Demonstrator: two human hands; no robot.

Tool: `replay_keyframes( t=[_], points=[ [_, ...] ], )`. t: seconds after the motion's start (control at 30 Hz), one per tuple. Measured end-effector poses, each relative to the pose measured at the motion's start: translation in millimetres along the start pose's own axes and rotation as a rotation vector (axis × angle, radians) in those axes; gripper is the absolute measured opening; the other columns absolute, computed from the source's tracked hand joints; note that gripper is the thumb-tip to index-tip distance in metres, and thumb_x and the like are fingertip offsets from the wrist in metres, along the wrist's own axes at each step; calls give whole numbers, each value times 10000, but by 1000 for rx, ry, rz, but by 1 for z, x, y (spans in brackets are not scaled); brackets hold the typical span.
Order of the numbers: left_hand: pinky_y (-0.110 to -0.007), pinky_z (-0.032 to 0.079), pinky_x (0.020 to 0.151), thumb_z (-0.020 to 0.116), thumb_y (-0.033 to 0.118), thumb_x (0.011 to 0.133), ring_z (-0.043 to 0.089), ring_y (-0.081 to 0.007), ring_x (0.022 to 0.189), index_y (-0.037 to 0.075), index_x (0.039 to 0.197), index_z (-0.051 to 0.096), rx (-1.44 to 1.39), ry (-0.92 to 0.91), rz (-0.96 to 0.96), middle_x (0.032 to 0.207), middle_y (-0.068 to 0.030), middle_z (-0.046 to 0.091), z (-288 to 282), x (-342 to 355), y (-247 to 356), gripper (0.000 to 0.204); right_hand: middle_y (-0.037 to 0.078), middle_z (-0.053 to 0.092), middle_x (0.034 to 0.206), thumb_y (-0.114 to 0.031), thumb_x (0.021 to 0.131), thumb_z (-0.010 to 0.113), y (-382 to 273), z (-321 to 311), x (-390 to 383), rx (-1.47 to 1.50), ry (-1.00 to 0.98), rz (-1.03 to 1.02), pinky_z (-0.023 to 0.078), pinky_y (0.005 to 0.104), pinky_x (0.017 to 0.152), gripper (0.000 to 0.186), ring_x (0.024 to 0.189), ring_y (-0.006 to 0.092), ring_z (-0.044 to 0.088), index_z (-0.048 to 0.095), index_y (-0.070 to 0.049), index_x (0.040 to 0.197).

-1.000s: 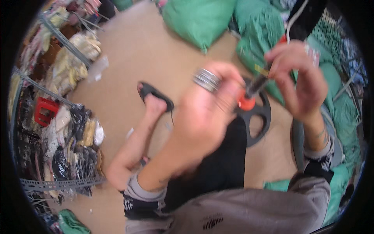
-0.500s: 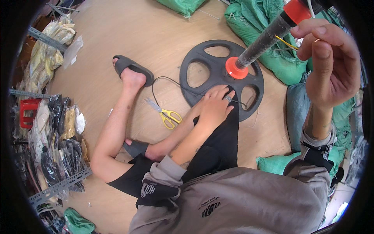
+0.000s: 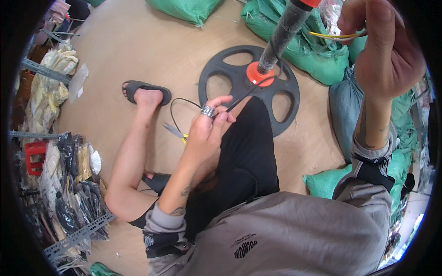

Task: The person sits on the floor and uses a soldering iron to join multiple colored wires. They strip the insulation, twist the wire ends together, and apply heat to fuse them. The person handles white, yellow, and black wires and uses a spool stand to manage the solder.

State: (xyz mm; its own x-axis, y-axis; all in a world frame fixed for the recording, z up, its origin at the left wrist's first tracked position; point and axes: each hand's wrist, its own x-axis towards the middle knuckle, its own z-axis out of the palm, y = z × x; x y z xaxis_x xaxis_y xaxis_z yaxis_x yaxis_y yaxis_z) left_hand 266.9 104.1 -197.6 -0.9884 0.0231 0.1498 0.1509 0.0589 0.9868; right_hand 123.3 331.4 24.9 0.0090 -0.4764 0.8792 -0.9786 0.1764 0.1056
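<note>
My left hand (image 3: 206, 134), with a ring on one finger, pinches a thin black cable (image 3: 242, 95) above my bent leg. From there the cable runs up toward a grey wrapped pole (image 3: 284, 34). My right hand (image 3: 389, 57) is raised at the upper right, fingers curled round thin yellow and white wires (image 3: 324, 35); their far ends are hidden. The pole rises from an orange collar (image 3: 260, 73) on a round black base (image 3: 234, 72) with large cut-outs. Yellow-handled scissors (image 3: 185, 138) lie on the floor, partly covered by my left hand and arm.
Green sacks (image 3: 317, 64) and a blue-grey sack (image 3: 345, 110) lie to the right of the base. Another green sack (image 3: 184, 9) is at the far edge. Metal shelving (image 3: 43, 70) with bagged goods (image 3: 55, 170) and a red object (image 3: 34, 158) lines the left side.
My left hand has lifted off my leg, moved left and taken hold of the black cable. My right hand has risen slightly. The whole view has shifted a little.
</note>
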Motion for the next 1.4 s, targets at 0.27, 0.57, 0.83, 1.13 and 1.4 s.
replay_keyframes(
  t=[0.27,0.57,0.83,1.13,1.4],
  points=[
    [-317,510,853,487,77,1011,630,-165,940,-36,1253,540,-312,-163,80,1041,-100,628,-31,-33,111,272,45,562,641,-141,1056,465,-29,-16,21,326,61,405,318,178,443,226,485,49,441,531,20,1200],
    [-230,395,481,394,421,1055,465,-90,488,0,1342,407,-278,-309,94,643,-23,490,-22,15,198,510,-2,580,694,-116,1016,538,-39,-31,25,631,121,625,284,158,427,129,512,10,468,541,-7,1085],
    [-205,401,465,402,254,1075,497,-97,545,76,1236,416,-143,-370,47,714,-3,454,-34,86,233,240,-12,585,765,-365,792,845,-47,-25,49,672,78,537,376,136,540,653,641,27,545,527,29,1204],
    [-224,365,605,456,132,1015,437,-70,692,98,1324,311,-81,-371,5,909,-19,543,-28,86,208,343,-2,653,677,-150,691,897,-53,25,62,342,-284,397,382,210,469,370,583,62,587,746,-41,1011],
    [-294,472,895,498,86,964,589,-172,1056,14,1317,366,-213,-435,-141,1122,-104,602,-25,70,216,383,76,675,712,-43,806,774,-59,14,57,454,-214,446,436,243,500,96,559,125,593,730,-9,884]
  ],
)
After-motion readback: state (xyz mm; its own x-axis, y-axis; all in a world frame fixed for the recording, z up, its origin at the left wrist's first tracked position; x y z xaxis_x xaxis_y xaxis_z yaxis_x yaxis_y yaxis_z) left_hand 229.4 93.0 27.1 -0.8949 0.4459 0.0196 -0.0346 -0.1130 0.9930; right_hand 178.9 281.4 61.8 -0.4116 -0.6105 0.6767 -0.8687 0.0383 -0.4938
